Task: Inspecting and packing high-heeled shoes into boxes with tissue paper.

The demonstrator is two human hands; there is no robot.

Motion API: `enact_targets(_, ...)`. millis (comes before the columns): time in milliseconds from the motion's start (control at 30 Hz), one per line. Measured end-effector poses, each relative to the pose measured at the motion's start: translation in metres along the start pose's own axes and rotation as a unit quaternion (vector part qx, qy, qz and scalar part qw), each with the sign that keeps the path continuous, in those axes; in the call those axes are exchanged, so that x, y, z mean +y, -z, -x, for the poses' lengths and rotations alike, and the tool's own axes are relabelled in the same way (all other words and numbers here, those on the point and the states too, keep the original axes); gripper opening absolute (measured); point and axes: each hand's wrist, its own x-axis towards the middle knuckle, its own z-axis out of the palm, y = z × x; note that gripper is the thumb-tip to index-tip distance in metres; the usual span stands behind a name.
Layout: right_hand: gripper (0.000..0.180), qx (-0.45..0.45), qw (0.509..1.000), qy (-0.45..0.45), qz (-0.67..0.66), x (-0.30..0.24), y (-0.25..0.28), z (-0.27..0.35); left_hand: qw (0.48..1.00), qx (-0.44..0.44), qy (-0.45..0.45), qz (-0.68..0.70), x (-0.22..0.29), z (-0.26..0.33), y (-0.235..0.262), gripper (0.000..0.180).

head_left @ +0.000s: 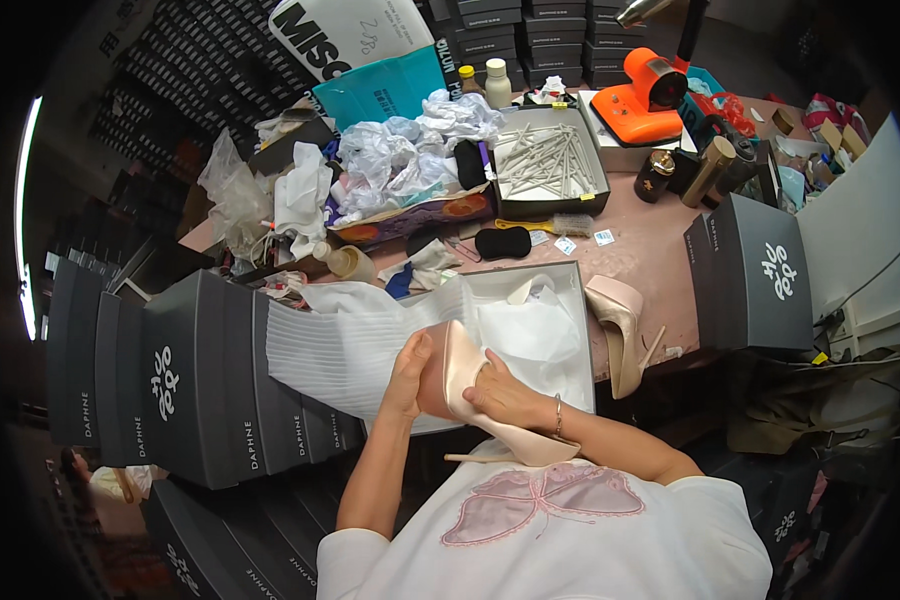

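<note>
Shoes: two. One cream high-heeled shoe (520, 440) is up by the person's white shirt (540, 550) — the left hand (404, 378) holds its toe end, and the right hand (515, 400) holds its upper part. Some right fingertips are hidden, so I cannot tell where they end. The other shoe (623, 345) is just beside one open box (586, 350). White wrap (340, 325) hides part of that box — arms hide more. White sticks (545, 160) pile up behind, too many to count.
</note>
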Motion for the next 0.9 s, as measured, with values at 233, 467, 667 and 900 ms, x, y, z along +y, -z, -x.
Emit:
enact_targets(233, 0.073, 0.142, 0.99, -0.021, -0.014, 0.022, -0.019, -0.002, 0.958, 0.108, -0.012, 0.264, -0.043, 0.03, -0.065, 0.076)
enact_targets(467, 0.06, 0.028, 0.991, 0.019, -0.128, -0.027, 0.013, 0.032, 0.949, 0.139, 0.001, 0.284, -0.052, 0.026, -0.052, 0.072)
enact_targets(667, 0.052, 0.015, 1.0, 0.012, 0.003, -0.012, 0.016, 0.002, 0.94, 0.202, 0.026, 0.274, -0.049, 0.024, -0.072, 0.074)
enact_targets(900, 0.044, -0.093, 0.959, 0.031, -0.264, 0.014, 0.034, 0.009, 0.942, 0.213, -0.004, 0.261, -0.047, 0.023, -0.035, 0.074)
